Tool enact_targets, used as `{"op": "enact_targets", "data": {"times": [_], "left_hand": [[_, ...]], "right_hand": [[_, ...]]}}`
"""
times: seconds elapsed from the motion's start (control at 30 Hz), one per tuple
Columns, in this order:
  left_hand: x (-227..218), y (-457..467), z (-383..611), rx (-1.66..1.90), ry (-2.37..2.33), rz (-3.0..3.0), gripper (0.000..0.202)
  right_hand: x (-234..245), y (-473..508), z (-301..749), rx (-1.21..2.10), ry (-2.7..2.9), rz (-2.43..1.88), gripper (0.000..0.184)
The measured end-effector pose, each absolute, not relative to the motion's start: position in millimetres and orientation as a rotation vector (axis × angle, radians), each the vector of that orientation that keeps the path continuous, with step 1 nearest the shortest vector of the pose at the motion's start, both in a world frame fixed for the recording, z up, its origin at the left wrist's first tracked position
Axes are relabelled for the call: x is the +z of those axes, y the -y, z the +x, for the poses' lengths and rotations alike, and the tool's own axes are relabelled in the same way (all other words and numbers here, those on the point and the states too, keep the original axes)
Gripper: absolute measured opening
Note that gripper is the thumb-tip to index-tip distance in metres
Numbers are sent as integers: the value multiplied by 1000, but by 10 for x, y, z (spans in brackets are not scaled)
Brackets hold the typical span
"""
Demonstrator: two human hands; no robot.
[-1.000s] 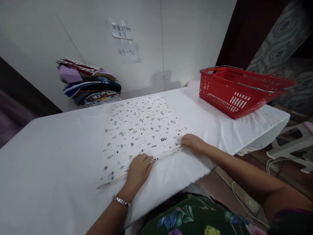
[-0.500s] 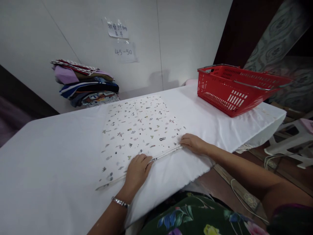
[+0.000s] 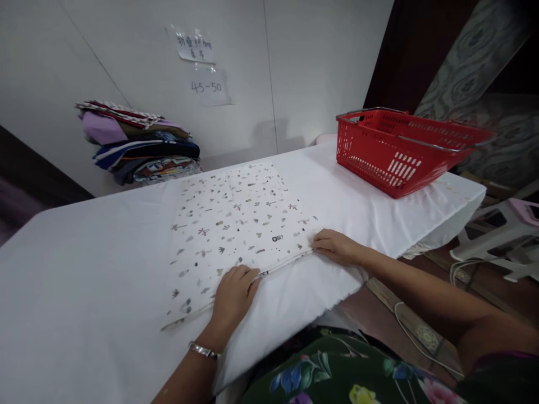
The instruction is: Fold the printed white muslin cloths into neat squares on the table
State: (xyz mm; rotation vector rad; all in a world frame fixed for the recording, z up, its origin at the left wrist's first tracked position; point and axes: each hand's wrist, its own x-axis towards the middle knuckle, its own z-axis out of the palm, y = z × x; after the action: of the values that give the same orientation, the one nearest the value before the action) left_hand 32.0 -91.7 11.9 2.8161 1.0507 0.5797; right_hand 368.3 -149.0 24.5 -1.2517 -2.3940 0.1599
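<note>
Head view: the left hand (image 3: 233, 292) is lying knuckles-up on the near hem of the printed cloth (image 3: 236, 224), fingers curled onto the edge. Whether it is pinching or only pressing, I cannot tell; the thumb is hidden. The right hand (image 3: 337, 247) is sitting at the cloth's lower right corner with fingertips on the fabric, its grip equally unclear. Against a second ago, neither hand is shifting along the hem — only the view is drifting a little. So the cloth is staying spread flat at centre frame on the white-covered table (image 3: 84, 280), its edge pinned at two spots. Further out, a stack of folded clothes (image 3: 135, 143) is resting at upper left, and a red basket (image 3: 400, 151) is standing at upper right.
</note>
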Motion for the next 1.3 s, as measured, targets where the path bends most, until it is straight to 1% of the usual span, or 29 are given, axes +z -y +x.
{"op": "enact_targets", "data": {"times": [0.17, 0.3, 0.4, 0.6, 0.77, 0.9, 1.03, 1.3], "left_hand": [[125, 913, 310, 586, -1051, 2801, 23], [124, 911, 308, 603, -1048, 2803, 23], [122, 912, 310, 620, -1047, 2798, 25], [130, 908, 305, 573, -1058, 2779, 24], [143, 905, 316, 616, -1059, 2752, 25], [142, 907, 315, 617, -1055, 2757, 25], [136, 908, 308, 605, -1053, 2760, 24], [147, 904, 316, 591, -1051, 2755, 24]], "right_hand": [[277, 1457, 3668, 210, 2316, -1281, 21], [275, 1402, 3636, 64, 2236, -1335, 21], [235, 1388, 3632, -25, 2315, -1344, 23], [179, 1441, 3678, -42, 2448, -1302, 26], [197, 1424, 3676, -68, 2404, -1311, 25], [206, 1390, 3644, -157, 2368, -1345, 24], [212, 1411, 3625, -131, 2470, -1274, 27], [310, 1495, 3631, -24, 2541, -1332, 27]]}}
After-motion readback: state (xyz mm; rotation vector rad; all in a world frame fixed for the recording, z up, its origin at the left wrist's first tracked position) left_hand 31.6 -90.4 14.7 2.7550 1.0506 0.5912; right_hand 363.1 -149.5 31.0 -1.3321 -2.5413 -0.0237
